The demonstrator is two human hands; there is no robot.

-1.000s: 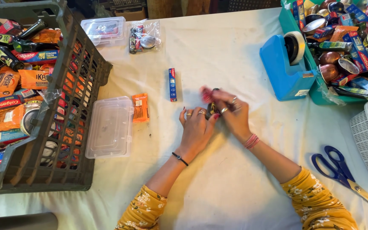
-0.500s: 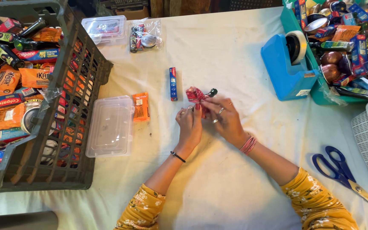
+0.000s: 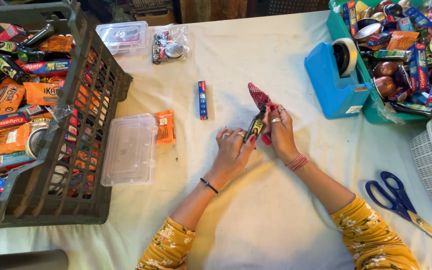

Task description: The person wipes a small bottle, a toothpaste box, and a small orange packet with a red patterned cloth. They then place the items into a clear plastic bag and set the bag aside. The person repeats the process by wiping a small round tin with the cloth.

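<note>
Head view shows both hands meeting at the middle of the white table [image 3: 276, 220]. Left hand [image 3: 233, 152] pinches a small dark tube [image 3: 254, 128]; right hand [image 3: 279, 129] grips a red patterned packet [image 3: 258, 95] against it. Nearby lie a blue box [image 3: 202, 100], an orange sachet [image 3: 165, 127] and a clear lid [image 3: 128, 150].

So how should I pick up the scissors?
Take the scissors by the blue handle loops, coming from above on the left. They lie flat on the cloth with the loops towards the table's middle and the blades pointing off to the right edge.
</note>
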